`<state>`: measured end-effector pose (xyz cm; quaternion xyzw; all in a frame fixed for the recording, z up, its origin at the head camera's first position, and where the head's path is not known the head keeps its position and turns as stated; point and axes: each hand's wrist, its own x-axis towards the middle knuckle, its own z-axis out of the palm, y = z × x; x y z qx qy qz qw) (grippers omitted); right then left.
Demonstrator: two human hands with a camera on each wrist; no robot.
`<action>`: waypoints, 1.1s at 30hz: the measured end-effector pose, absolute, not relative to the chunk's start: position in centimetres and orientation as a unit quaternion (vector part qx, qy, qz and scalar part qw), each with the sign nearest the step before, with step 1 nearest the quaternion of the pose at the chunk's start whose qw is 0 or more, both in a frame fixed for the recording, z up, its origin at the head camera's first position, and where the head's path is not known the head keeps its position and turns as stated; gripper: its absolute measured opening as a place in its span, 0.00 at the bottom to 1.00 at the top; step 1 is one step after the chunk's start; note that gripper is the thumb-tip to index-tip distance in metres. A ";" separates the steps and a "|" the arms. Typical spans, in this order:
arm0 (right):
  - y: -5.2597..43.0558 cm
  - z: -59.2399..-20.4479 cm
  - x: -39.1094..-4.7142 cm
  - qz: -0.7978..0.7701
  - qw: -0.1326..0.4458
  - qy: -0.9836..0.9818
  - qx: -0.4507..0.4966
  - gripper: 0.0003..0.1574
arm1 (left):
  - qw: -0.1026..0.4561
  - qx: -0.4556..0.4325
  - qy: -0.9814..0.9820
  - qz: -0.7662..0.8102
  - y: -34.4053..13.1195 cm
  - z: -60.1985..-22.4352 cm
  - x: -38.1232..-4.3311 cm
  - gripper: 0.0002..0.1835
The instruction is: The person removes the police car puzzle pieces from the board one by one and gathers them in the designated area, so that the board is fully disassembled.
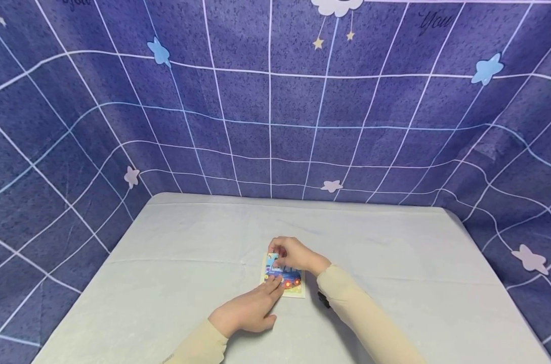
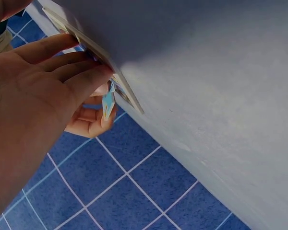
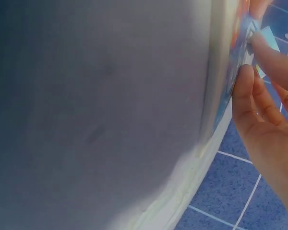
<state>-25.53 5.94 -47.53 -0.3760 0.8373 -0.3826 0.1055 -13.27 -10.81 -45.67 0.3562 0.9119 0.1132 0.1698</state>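
- Picture board [image 1: 297, 290] lies on the pale table [image 1: 384, 253], lower centre of the head view.
- Left hand [image 1: 250, 308], fingers nearly straight, rests on the board's lower left.
- Right hand [image 1: 297, 254], fingers curled, pinches a tilted light-blue piece [image 2: 108, 100].

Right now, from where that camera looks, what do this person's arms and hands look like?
The left grip and right grip are bare, ungloved human hands. The left sleeve and right sleeve are pale cream and end near the wrists. A small black object shows by the right wrist; a dark marking on the left sleeve is too small to read.
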 end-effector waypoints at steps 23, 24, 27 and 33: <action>8.7 -46.6 -26.1 -0.485 0.127 0.812 -0.298 0.10 | 0.159 0.360 0.913 0.109 -11.0 -46.1 -13.4 0.35; 9.2 -46.5 -26.2 -0.494 0.131 0.809 -0.289 0.10 | 0.161 0.358 0.913 0.109 -11.0 -46.1 -13.4 0.35; 10.8 -46.2 -26.3 -0.519 0.142 0.801 -0.264 0.11 | 0.167 0.354 0.913 0.111 -10.9 -46.1 -13.4 0.35; 14.5 -46.1 -26.8 -0.522 0.142 0.808 -0.231 0.12 | 0.171 0.348 0.915 0.113 -10.9 -46.1 -13.3 0.35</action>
